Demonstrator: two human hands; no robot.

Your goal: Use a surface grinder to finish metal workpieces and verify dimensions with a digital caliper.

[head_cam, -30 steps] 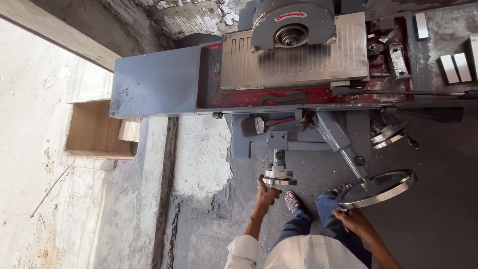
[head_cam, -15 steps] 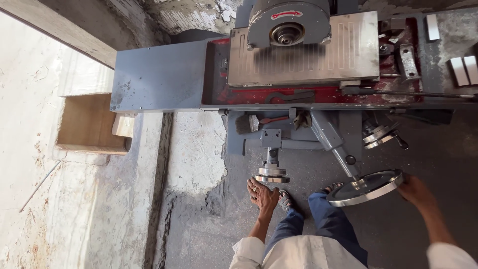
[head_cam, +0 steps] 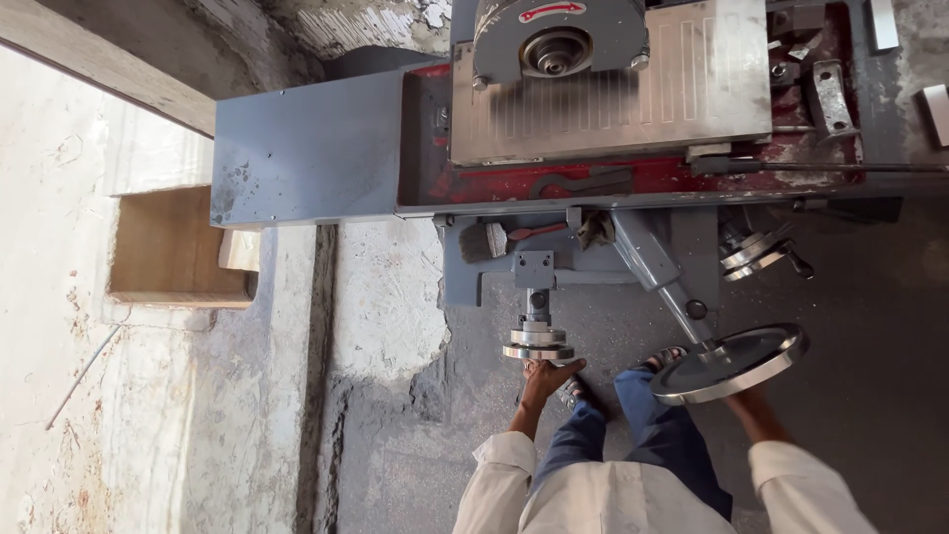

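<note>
My left hand (head_cam: 547, 380) grips the lower rim of a small steel handwheel (head_cam: 538, 345) on the front of a grey and red grinding machine (head_cam: 306, 148). My right wrist (head_cam: 748, 403) reaches up behind a large steel handwheel (head_cam: 732, 362) on a slanted arm; the wheel hides that hand's fingers. Above lies the ribbed metal work table (head_cam: 633, 99), with the round wheel guard (head_cam: 554, 40) over it. My legs in blue trousers and a sandalled foot (head_cam: 664, 356) stand between the two wheels.
A brush (head_cam: 484, 240) and a red-handled tool (head_cam: 539, 230) rest on the machine's front ledge. A third handwheel (head_cam: 756, 252) sits to the right. A wooden box (head_cam: 173, 247) stands at the left by a pale wall. Metal blocks (head_cam: 934, 99) lie at the top right.
My left hand, open and off the small handwheel half a second ago, has closed on its rim again. My right hand has slid from the large wheel's right side to behind it.
</note>
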